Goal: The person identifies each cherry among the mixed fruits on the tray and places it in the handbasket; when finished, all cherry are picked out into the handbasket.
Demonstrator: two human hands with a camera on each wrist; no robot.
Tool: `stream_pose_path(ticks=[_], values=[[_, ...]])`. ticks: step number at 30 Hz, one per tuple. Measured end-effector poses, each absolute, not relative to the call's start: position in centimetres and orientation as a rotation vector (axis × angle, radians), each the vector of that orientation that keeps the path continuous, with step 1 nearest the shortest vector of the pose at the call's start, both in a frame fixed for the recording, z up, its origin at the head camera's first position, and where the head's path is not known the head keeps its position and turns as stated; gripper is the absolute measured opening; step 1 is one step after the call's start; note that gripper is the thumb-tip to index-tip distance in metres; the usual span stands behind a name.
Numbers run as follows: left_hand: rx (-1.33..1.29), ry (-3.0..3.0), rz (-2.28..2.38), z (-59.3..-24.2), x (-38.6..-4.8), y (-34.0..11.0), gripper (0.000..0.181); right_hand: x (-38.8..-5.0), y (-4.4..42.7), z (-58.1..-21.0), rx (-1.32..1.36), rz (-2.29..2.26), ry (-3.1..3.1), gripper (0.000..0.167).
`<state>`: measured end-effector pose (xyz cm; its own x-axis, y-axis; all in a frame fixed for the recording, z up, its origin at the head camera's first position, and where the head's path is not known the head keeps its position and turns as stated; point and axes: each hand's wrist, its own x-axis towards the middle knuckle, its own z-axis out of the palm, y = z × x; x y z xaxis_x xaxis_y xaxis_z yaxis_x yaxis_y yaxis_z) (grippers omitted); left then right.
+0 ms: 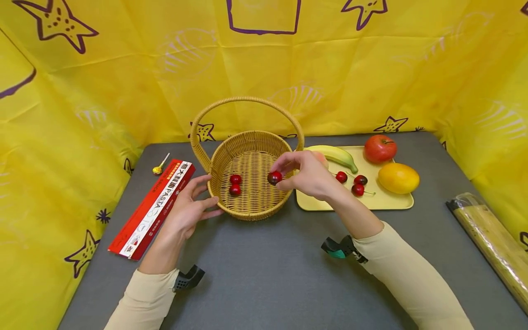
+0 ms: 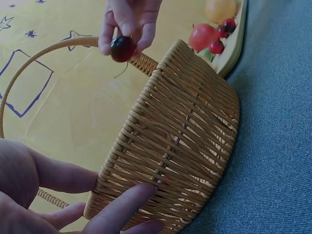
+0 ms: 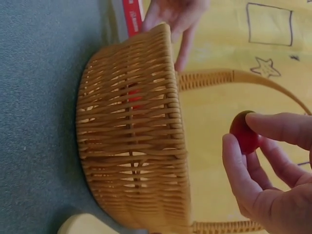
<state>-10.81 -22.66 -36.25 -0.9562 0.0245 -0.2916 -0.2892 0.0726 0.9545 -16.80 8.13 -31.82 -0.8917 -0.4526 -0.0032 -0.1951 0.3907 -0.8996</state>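
Observation:
A brown wicker basket [image 1: 251,214] with a tall arched handle stands in the head view's middle. Two red cherries [image 1: 235,184] lie on its floor. Above the basket's right side, my right hand [image 1: 309,176] pinches a dark red cherry [image 1: 274,178] between thumb and fingertips. A thin stem hangs from this cherry in the left wrist view. My left hand [image 1: 191,204] rests its fairly straight fingers [image 2: 124,207] against the basket's left rim and outer wall. Three more cherries [image 1: 358,189] lie on a pale yellow tray [image 1: 313,203] to the right.
The tray also holds a banana [image 1: 336,156], a red apple-like fruit [image 1: 380,149], a yellow mango [image 1: 398,178] and a partly hidden peach [image 1: 321,159]. Left lie a red pasta box [image 1: 152,208] and a lollipop [image 1: 158,169]. A clear-wrapped package [image 1: 491,243] lies far right.

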Motion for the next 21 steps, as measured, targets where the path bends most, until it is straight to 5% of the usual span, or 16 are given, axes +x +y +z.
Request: stream_pose_path(ticks=[21], values=[[-0.281,2.112,1.988,-36.3,-10.8,-22.6,0.068,-20.6,3.6,-31.6,-0.464,-1.578,2.169,0.034]])
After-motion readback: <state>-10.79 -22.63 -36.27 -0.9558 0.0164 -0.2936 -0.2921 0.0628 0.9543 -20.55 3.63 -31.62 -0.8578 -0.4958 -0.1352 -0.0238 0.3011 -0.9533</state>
